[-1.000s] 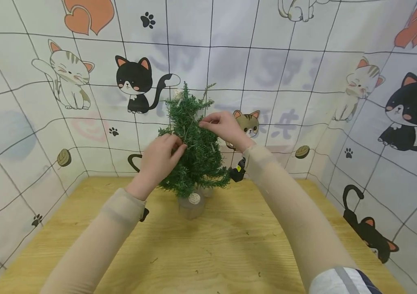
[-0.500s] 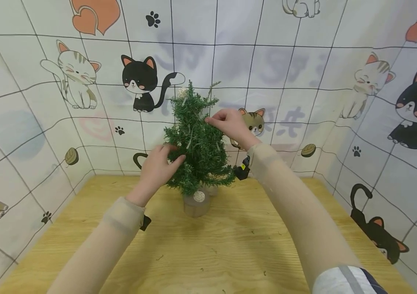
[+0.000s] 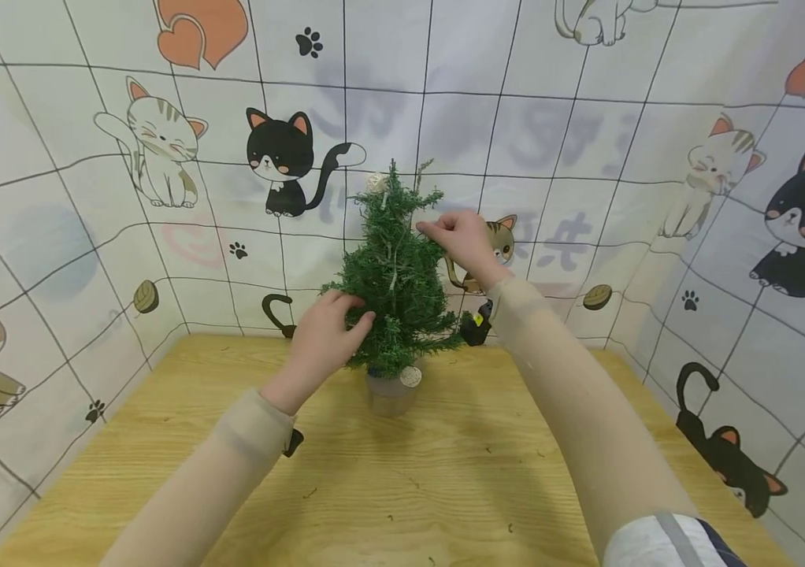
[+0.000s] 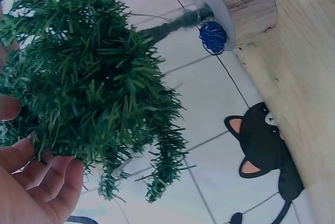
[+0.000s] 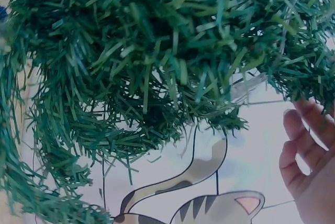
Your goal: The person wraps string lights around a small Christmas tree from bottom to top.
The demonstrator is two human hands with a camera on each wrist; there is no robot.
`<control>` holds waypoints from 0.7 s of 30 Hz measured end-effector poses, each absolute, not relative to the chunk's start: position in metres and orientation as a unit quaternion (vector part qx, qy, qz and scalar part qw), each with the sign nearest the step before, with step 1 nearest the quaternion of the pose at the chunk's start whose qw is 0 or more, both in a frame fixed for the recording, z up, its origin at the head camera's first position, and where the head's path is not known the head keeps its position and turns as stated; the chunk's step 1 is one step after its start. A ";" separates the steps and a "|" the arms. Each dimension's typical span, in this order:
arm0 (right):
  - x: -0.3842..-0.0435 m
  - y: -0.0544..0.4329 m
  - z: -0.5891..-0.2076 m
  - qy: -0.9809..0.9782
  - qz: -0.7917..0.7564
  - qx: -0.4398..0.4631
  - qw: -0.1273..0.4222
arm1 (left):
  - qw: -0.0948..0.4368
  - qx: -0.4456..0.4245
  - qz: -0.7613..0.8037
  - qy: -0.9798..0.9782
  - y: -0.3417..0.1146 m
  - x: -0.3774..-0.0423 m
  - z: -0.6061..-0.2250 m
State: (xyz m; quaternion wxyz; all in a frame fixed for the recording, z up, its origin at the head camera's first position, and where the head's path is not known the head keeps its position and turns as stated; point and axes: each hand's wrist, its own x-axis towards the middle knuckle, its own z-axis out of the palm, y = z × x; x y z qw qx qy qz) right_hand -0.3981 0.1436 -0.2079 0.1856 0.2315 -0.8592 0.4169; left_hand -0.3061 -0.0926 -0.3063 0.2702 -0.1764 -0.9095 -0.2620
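Note:
A small artificial Christmas tree (image 3: pixel 402 276) stands upright on a round base with a wood-look side (image 3: pixel 391 398). My left hand (image 3: pixel 324 339) is at its lower left branches, thumb and forefinger apart. In the left wrist view, the fingers (image 4: pixel 68 187) rest loosely against the foliage. Higher up on the right side, my right hand (image 3: pixel 462 240) pinches a branch tip between thumb and forefinger; the pinch itself is partly hidden in the right wrist view. A pale thin strand (image 3: pixel 393 272) hangs on the tree.
A pale woven ball (image 3: pixel 376 183) sits near the treetop, another pale ball (image 3: pixel 411 376) at the base. A blue woven ball (image 4: pixel 213 38) lies by the trunk. Green bits lie on the wooden table (image 3: pixel 353 488). A cat-print cloth (image 3: pixel 502 134) encloses the table.
The tree has turned slightly, its front side moving right, and the base's pale ball has shifted right. My left hand has loosened and lowered along the branches. The head view has shifted.

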 end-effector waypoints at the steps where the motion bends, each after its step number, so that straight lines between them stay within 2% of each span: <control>1: -0.398 0.146 -0.208 -0.857 0.427 0.228 0.178 | 0.273 -0.182 -0.255 -0.910 -0.091 -0.305 -0.306; 6: -0.398 0.154 -0.208 -0.861 0.432 0.236 0.131 | 0.276 -0.187 -0.216 -0.918 -0.092 -0.301 -0.301; 12: -0.392 0.158 -0.211 -0.858 0.449 0.238 0.080 | 0.237 -0.198 -0.173 -0.935 -0.107 -0.293 -0.289; 16: -0.389 0.171 -0.220 -0.848 0.479 0.217 0.070 | 0.225 -0.210 -0.155 -0.939 -0.125 -0.285 -0.270; 21: -0.394 0.203 -0.245 -0.867 0.457 0.185 0.073 | 0.244 -0.182 -0.154 -0.940 -0.159 -0.295 -0.242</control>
